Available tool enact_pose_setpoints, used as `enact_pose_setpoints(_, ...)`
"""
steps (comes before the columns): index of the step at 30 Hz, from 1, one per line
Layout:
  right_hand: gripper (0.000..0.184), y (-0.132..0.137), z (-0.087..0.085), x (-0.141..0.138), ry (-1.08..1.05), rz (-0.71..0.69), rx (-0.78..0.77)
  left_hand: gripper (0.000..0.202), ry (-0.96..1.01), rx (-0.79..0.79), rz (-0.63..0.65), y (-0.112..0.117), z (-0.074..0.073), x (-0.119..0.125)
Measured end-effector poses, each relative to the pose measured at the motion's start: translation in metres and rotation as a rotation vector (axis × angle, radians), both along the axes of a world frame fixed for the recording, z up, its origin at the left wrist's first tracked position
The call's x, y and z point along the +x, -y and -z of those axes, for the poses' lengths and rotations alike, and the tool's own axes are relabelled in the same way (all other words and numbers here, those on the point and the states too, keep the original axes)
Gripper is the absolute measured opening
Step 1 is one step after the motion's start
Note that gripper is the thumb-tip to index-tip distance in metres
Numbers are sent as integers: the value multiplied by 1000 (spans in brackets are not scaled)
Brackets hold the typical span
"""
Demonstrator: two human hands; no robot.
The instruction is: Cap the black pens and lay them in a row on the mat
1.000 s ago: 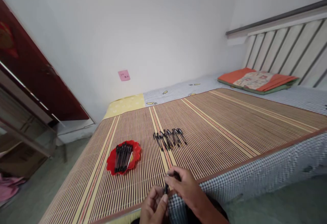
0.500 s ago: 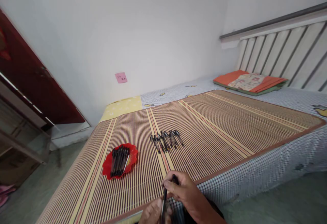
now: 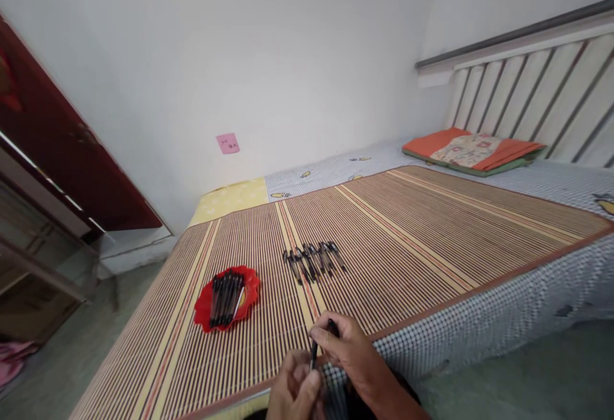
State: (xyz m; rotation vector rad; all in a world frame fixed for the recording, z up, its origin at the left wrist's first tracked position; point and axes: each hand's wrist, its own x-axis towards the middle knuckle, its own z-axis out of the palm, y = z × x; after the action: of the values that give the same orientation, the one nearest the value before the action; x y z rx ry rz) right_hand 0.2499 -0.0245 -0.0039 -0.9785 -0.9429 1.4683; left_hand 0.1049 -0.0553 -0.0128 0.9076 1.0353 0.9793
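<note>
Both hands are down at the near edge of the bed, right over the border of the bamboo mat (image 3: 407, 241). The right hand (image 3: 348, 353) is curled around the upper end of a dark pen (image 3: 314, 355), thumb and fingers pinching it, the pen standing nearly upright. The left hand (image 3: 293, 389) comes in from below and closes its fingertips on the lower part of that same pen, so both hands grip one pen between them. It sits just above the mat's front border, where the brown binding meets the checked sheet (image 3: 503, 324).

Further out on the mat, a row of dark pens (image 3: 313, 260) lies side by side, well apart from the hands, with bare mat between. To the left of that row, a red plate (image 3: 206, 302) holds a bundle of pens (image 3: 224, 291) lying lengthwise; the plate sits near the mat's left side, short of the bed's edge.

There's open mat everywhere to the right, running clear up to the orange pillow (image 3: 474, 150) by the slatted headboard (image 3: 527, 94). On the wall, a pink note (image 3: 227, 143). Left of the bed, a dark red door (image 3: 57, 151) and floor below.
</note>
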Motion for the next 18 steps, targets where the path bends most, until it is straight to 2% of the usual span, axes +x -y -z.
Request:
enact_pose_setpoints(3, 42, -1, 0, 1, -16, 13, -6, 50, -49, 70, 23, 0, -1, 2)
enact_pose_setpoints(6, 44, -3, -3, 3, -56, -19, -14, 50, 53, -65, 77, -1, -5, 3)
enact_pose_setpoints(9, 44, -3, -4, 5, -118, -53, -7, 52, 78, -161, 57, -2, -8, 1)
enact_pose_setpoints(15, 46, -4, 1, 6, -109, -49, -1, 45, -1, -26, 14, 0, -8, 4)
enact_pose_setpoints(18, 47, -5, 5, 9, -139, -57, -2, 55, 26, -104, 40, 2, -4, 7)
